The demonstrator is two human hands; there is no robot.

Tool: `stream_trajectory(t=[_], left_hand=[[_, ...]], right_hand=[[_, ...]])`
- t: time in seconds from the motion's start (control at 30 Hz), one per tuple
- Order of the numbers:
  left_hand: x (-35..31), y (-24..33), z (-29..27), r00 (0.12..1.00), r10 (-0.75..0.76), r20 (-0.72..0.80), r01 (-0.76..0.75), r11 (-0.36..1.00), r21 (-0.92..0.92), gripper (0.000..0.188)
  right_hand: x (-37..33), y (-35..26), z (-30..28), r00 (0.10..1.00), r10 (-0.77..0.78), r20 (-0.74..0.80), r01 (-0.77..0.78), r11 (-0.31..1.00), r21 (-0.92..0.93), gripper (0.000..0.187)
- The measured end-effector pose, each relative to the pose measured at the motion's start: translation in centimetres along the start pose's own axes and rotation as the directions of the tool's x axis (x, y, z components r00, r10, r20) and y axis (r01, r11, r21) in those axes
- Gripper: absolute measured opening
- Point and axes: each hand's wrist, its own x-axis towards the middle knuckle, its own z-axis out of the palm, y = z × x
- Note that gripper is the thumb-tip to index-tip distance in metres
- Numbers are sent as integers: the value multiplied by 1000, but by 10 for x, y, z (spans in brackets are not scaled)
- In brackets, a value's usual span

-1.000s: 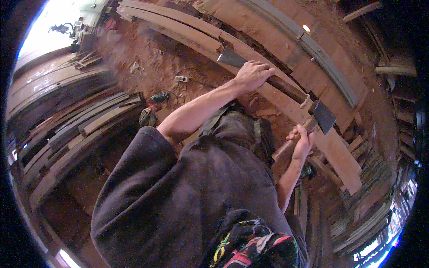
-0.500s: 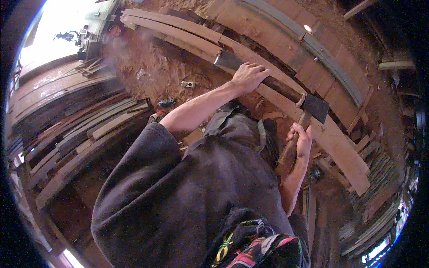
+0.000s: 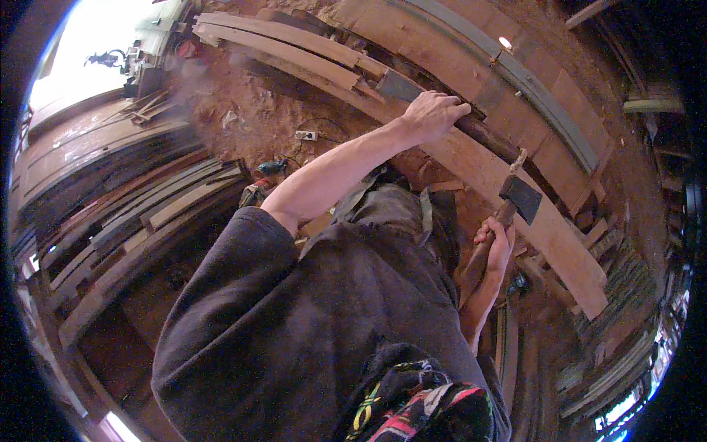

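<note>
My left hand (image 3: pixel 434 116) is wrapped round the wooden handle of a broad chisel (image 3: pixel 398 86). Its wide grey blade rests against the long timber beam (image 3: pixel 464 158), at a raised step in the wood. The handle's far end, bound with a light cord, points to the right. Lower right, my right hand (image 3: pixel 498 236) grips the wooden shaft of a hatchet (image 3: pixel 521 199). The dark, blocky head of the hatchet is over the beam, just below the chisel's bound end and apart from it.
Beyond the beam lie wide boards with a long grey metal rail (image 3: pixel 549 110). A white power socket (image 3: pixel 305 135) with a cord lies on the reddish ground. Stacked planks (image 3: pixel 184 206) stand at left, and more piled boards (image 3: pixel 633 317) at right. A power tool (image 3: pixel 272 167) sits near my left forearm.
My left hand has shifted the chisel to the right and slightly away. The hatchet head has dropped from beside the chisel's bound end to a little below it.
</note>
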Motion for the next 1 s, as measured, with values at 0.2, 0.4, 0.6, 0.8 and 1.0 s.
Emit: stream_trajectory(t=[0.2, 0.4, 0.6, 0.8, 1.0], left_hand=[[6, -5, 8, 991, 63, -120, -61, 998, 24, 27], [12, -4, 5, 999, -15, 34, 13, 998, 60, 29], [10, -11, 14, 998, 43, -46, -37, 992, 122, 28], [13, -9, 24, 999, 27, 25, -31, 987, 155, 24], [9, -21, 31, 998, 55, -29, -49, 983, 179, 23]], right_hand=[[-7, -4, 5, 999, -22, -36, 21, 1000, -19, 12], [-10, 2, 4, 998, 0, -67, 2, 1000, 31, 11], [-6, -12, -11, 989, -58, -135, 68, 995, 68, 10], [46, -16, 30, 974, -175, -144, 181, 983, 27, 18], [47, -30, 10, 988, -114, -103, 122, 990, 70, 17]])
